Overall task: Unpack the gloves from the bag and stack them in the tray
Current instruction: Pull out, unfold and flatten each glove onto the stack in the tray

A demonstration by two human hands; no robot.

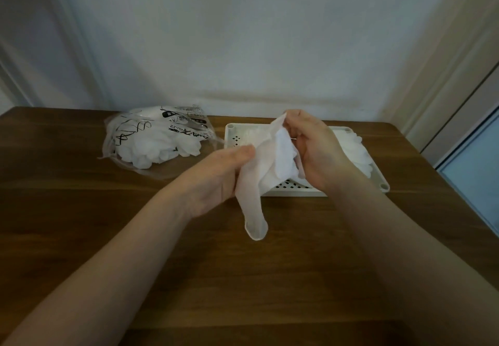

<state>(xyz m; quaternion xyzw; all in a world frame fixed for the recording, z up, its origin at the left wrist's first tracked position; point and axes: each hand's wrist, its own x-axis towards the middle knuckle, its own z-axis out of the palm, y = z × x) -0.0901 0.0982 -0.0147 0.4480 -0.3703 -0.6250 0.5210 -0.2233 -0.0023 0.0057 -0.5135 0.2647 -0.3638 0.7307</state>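
Both hands hold a thin white glove (266, 167) above the near edge of the white perforated tray (293, 187). My left hand (218, 178) pinches its left side, and the cuff hangs down below that hand. My right hand (314, 147) grips the glove's upper end, fingers curled round it. A few white gloves (356, 151) lie in the tray's right part, partly hidden by my right hand. To the left lies the clear printed bag (159, 140), still holding several white gloves.
Everything sits on a brown wooden table (108, 224) against a white wall. The table's right edge runs past the tray, with a door frame beyond it.
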